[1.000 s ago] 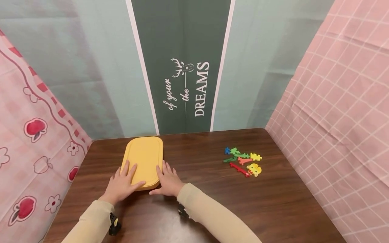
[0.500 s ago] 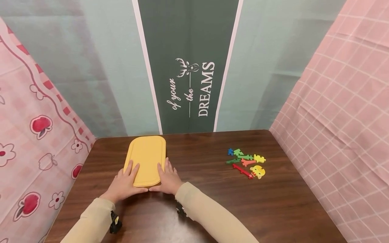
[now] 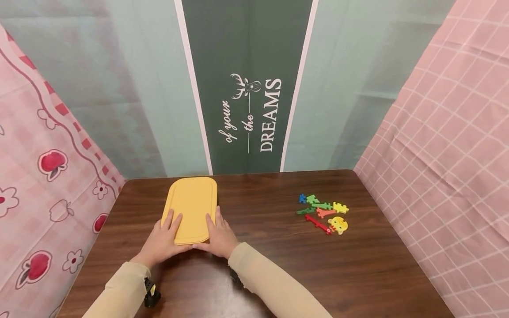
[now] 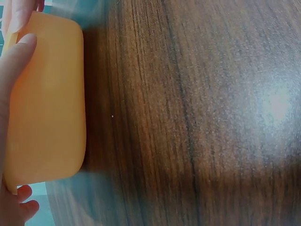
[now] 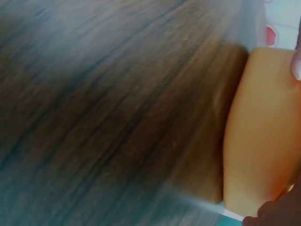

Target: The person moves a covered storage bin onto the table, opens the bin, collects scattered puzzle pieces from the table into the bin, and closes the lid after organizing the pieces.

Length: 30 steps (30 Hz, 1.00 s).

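Observation:
A yellow lidded box (image 3: 191,207) with rounded corners sits at the left of the dark wood table, its lid on. My left hand (image 3: 160,242) holds its near left corner, two fingers on the lid and the thumb along the front edge. On the near right corner, my right hand (image 3: 220,236) grips the box likewise. Both thumbs meet at the middle of the front edge. In the left wrist view the smooth front wall of the box (image 4: 51,103) faces the camera, with fingers curled round its side. The right wrist view shows the same yellow wall (image 5: 261,132).
To the right lie several loose flat puzzle pieces, among them a red strip (image 3: 318,224), a yellow animal head (image 3: 338,225) and a green piece (image 3: 322,206). Curtains hang behind the table (image 3: 286,265) and on both sides.
Both thumbs have come together at the box's front edge; the left one was on the lid before. The right hand has closed in on its corner. The head view has shifted slightly.

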{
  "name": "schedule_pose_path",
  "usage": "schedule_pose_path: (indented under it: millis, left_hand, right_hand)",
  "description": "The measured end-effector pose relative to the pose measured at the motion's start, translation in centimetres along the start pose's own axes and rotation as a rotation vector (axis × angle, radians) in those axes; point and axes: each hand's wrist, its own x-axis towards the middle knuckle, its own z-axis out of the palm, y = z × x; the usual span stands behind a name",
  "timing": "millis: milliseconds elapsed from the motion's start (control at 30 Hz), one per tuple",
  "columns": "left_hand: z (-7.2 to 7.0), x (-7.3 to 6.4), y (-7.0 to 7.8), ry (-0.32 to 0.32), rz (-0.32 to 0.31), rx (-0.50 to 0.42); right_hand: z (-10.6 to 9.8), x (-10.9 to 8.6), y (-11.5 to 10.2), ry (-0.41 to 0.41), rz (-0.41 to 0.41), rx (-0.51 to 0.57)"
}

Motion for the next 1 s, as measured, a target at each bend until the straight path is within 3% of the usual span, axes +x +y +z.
schedule_pose_path:
  millis: [400,700,1000]
  left_hand:
    - [0.2,0.1,0.0,0.041,-0.004,-0.011]
    - [0.6,-0.1,-0.3,0.051,0.012,0.015]
    - [1.1,-0.2,-0.6,0.077,-0.001,-0.001]
  right_hand:
    - [-0.5,0.5,-0.2,0.038,-0.022,-0.021]
    - [0.3,0.5,-0.3,0.055,-0.014,0.011]
    - [0.6,0.6,0.0,0.104,-0.057,0.011]
